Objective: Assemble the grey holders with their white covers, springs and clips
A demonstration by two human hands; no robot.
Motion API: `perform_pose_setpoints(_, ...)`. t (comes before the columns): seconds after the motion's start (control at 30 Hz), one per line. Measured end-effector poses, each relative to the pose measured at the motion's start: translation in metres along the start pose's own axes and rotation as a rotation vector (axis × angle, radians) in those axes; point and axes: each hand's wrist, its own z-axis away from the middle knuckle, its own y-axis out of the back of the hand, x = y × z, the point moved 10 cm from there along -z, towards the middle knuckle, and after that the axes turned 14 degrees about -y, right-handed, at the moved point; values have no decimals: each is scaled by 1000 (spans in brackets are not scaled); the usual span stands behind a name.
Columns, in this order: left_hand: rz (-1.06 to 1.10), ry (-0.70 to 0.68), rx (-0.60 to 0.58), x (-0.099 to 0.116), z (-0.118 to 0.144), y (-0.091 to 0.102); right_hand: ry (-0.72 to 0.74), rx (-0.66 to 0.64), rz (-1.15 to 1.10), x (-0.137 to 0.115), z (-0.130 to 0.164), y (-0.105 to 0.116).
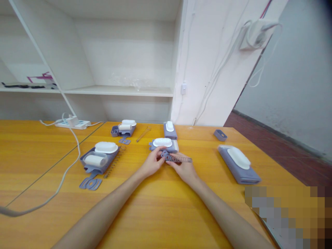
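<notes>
Both hands (168,166) grip a coiled spring (178,159), no writing legible

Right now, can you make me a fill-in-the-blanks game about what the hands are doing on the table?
1. Both hands hold a coiled metal ____ with a small purple part.
2. The table is made of ____.
3. The left hand and right hand work just in front of a purple tray holding a white ____.

Missing words: spring; wood; brush.

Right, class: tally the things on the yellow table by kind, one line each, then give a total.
Grey trays holding white parts: 5
Coil springs: 3
Flat grey clip pieces: 2
Small grey dish: 1
White power strip: 1
Total: 12
</notes>
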Motion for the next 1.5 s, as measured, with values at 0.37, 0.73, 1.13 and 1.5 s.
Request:
perform_pose_setpoints(0.37,-14,1,-61,-12,2,-1,-37,-70,-30,3,0,-3)
perform_pose_setpoints(0.73,-91,-29,-77,-4,1,-3,-8,-42,-20,8,0,-3)
perform_pose_setpoints(1.13,39,-11,-97,-4,2,-10,-107,6,-63,16,-1,-2)
perform_pose_setpoints(1.5,247,54,19,-6,-2,0,-110,14,5,16,-3,0)
